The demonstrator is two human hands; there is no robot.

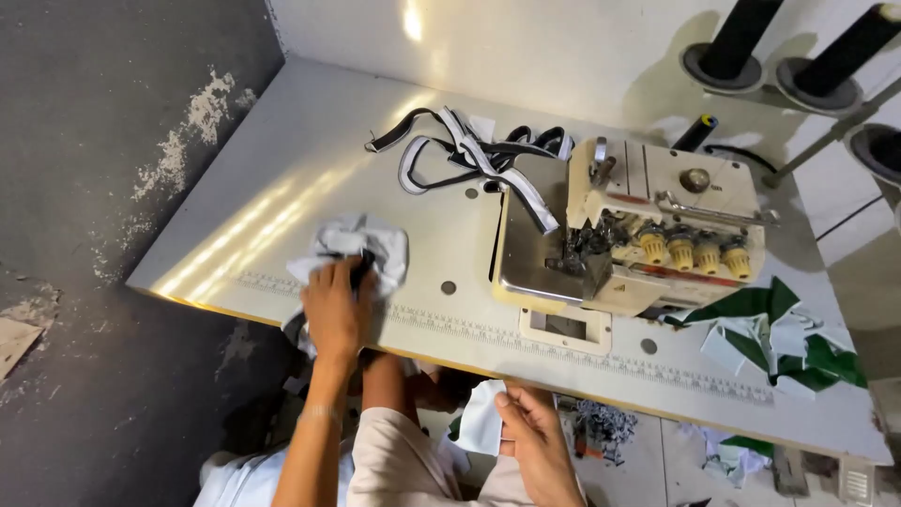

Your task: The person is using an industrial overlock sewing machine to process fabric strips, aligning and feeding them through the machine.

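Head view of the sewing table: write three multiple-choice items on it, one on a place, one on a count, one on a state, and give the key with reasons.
1. Where does the pile of green and white fabric pieces lie?
A. On the table to the right of the sewing machine
B. On the floor left of the table
C. Under the left hand

2. How many yellow knobs show in a row on the sewing machine?
A. Two
B. Four
C. Seven

3. What is the left hand doing?
A. Hanging free above the table
B. Pressing on crumpled white cloth on the table
C. Turning a knob

Key:
1 A: the pieces lie on the tabletop past the machine's right side.
2 B: four knobs stand side by side.
3 B: the hand lies on the cloth at the table's near edge, while the right hand holds other white fabric below the edge.
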